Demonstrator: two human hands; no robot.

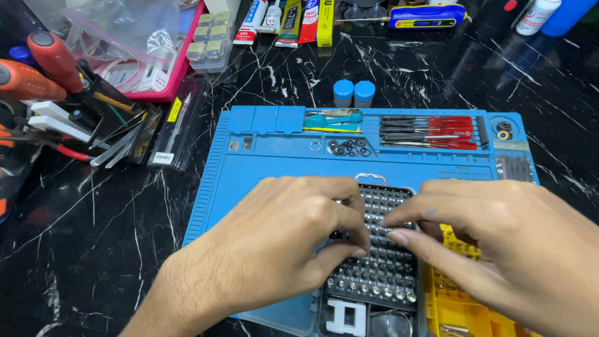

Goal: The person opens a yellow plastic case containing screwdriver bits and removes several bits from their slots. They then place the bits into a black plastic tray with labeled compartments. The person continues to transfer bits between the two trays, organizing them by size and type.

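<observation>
A grey screwdriver bit case point(378, 274) with rows of small metal bits lies on a blue repair mat point(262, 168). My left hand point(281, 243) rests over the case's left side, fingers curled with the thumb and fingertips touching the bits. Over the right side, my right hand point(499, 243) reaches in with its fingertips pinching at a bit near the upper middle of the case. The pinched spot is partly hidden, so I cannot tell if a bit is lifted out. A yellow parts tray point(458, 306) lies under my right hand.
Red-handled precision screwdrivers point(437, 132), tweezers and small rings sit in the mat's top trays. Two blue-capped vials point(353, 93) stand behind the mat. At the left is a mesh tool holder point(112, 118), with a pink tray point(163, 87) behind it and glue tubes point(293, 22) at the back.
</observation>
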